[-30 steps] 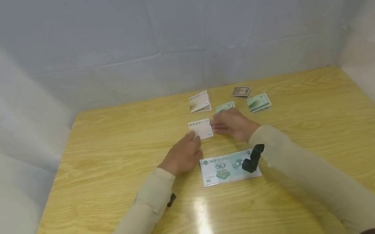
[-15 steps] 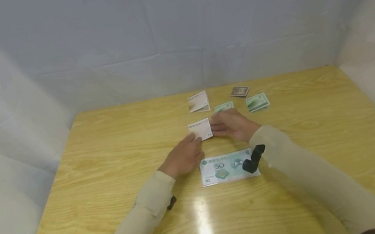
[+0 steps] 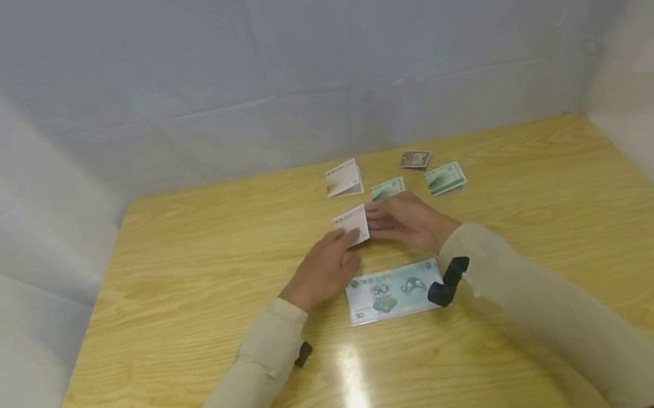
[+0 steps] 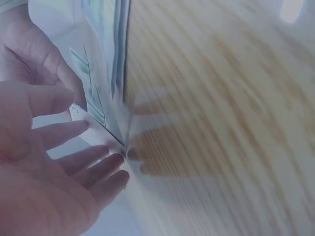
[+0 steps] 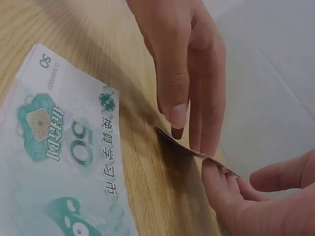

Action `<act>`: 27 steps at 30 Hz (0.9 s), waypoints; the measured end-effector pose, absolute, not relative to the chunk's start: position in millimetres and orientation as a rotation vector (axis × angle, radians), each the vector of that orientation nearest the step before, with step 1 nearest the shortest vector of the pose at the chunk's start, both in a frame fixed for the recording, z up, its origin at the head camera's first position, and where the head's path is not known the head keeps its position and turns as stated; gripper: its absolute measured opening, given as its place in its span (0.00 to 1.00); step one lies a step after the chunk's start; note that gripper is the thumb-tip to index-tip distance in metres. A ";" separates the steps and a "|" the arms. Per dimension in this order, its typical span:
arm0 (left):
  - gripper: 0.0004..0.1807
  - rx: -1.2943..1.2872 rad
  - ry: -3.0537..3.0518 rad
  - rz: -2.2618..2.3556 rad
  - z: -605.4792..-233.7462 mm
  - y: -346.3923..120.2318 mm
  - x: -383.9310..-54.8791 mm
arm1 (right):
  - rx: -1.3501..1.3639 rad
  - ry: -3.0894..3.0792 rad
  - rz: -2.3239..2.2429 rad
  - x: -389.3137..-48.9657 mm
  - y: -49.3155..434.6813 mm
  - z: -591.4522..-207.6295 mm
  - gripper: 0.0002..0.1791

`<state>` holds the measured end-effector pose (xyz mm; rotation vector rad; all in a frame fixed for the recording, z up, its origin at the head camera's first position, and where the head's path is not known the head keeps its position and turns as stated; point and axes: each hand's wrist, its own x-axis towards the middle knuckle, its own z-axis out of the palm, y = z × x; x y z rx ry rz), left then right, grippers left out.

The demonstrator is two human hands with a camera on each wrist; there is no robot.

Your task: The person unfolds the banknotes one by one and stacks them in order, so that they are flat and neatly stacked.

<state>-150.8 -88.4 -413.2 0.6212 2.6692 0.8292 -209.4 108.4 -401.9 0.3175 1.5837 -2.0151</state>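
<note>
A folded pale banknote (image 3: 351, 223) is between my hands, tilted; the right wrist view shows it nearly edge-on above the table. My left hand (image 3: 323, 267) touches it from the left, fingers mostly straight and one fingertip over its face. The left wrist view shows those fingers (image 4: 84, 160) spread along the note, with the thumb apart from them. My right hand (image 3: 406, 220) pinches the right edge with its fingertips (image 5: 212, 175); part of this contact is hidden. Nearer me lies a flat green-and-white 50 banknote (image 3: 391, 292), its right end partly behind the right wrist strap.
Behind the hands on the wooden table (image 3: 202, 277) lie another folded pale note (image 3: 342, 178), a folded brown note (image 3: 415, 159) and two folded green notes, one left (image 3: 386, 188) and one right (image 3: 446, 178). Curtains (image 3: 312, 119) hang behind the table.
My left fingers have slid from the pale note's lower left corner further onto its face. The note has tilted more. My right hand has stayed almost in place at its right edge.
</note>
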 end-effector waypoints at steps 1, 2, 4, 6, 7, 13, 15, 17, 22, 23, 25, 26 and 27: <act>0.28 0.630 2.662 0.871 -413.4 -88.2 -151.4 | 0.310 1.572 -2.022 -209.1 108.8 -401.8 0.24; 0.28 0.633 2.651 0.911 -413.0 -88.2 -151.7 | 0.301 1.566 -2.027 -208.5 109.2 -401.6 0.24; 0.27 0.628 2.624 0.999 -412.4 -88.0 -152.5 | 0.286 1.548 -2.040 -207.2 110.0 -401.5 0.24; 0.26 0.610 2.600 1.083 -411.7 -87.9 -153.3 | 0.274 1.535 -2.048 -205.6 110.8 -401.7 0.23; 0.25 0.597 2.592 1.109 -411.1 -87.8 -153.4 | 0.265 1.530 -2.051 -204.8 111.0 -401.9 0.23; 0.23 0.562 2.579 1.192 -408.2 -86.3 -155.1 | 0.218 1.498 -2.065 -199.1 112.7 -400.7 0.22; 0.24 0.560 2.573 1.225 -407.4 -85.8 -156.2 | 0.202 1.484 -2.064 -197.3 112.9 -399.5 0.22; 0.24 0.555 2.562 1.266 -405.6 -85.9 -156.8 | 0.192 1.467 -2.065 -195.5 113.1 -398.2 0.22; 0.24 0.549 2.541 1.342 -399.5 -86.1 -157.4 | 0.198 1.404 -2.093 -191.2 112.2 -393.8 0.22; 0.24 0.547 2.537 1.356 -398.7 -85.8 -157.5 | 0.200 1.401 -2.097 -190.4 112.0 -392.8 0.23; 0.23 0.530 2.526 1.392 -397.4 -85.2 -157.5 | 0.198 1.399 -2.100 -188.7 111.7 -391.3 0.23; 0.23 0.517 2.516 1.418 -396.8 -84.8 -157.5 | 0.195 1.401 -2.100 -187.9 111.5 -390.6 0.24; 0.22 0.501 2.507 1.443 -396.4 -84.3 -157.5 | 0.193 1.407 -2.101 -187.2 111.4 -390.1 0.24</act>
